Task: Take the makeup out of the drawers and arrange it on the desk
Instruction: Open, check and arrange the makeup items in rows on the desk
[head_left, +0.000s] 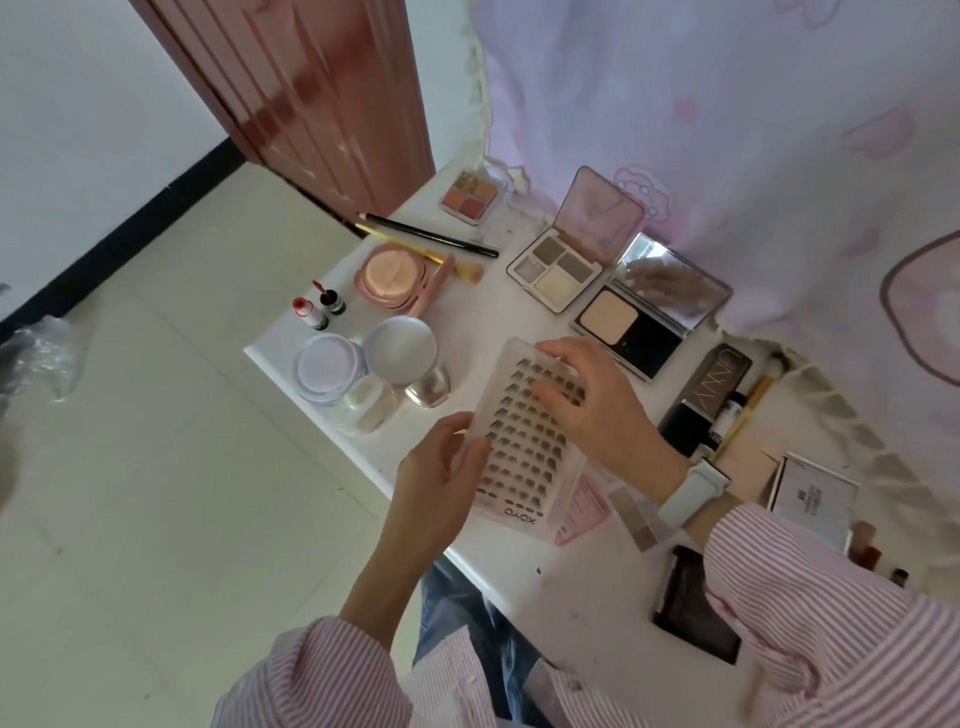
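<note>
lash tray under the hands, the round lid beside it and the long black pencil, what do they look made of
The lash tray looks like clear, slightly frosted plastic: the lash rows show through it and its edges catch light. The round lid looks like brushed silver metal or metallised plastic, with a dull even sheen. The black pencil seems to be painted wood or plastic, glossy; which one is unclear.

- reddish-brown door (311, 104) standing at the desk's far left corner
- pale tiled floor (156, 467) with a black baseboard (130, 228) along the white wall (78, 78)
- crinkly clear plastic bag (36, 358) on the floor, far left
- pink cartoon-print cloth (753, 130) with a lacy edge hanging behind the desk
- blue jeans (467, 623) showing under the desk edge
</note>
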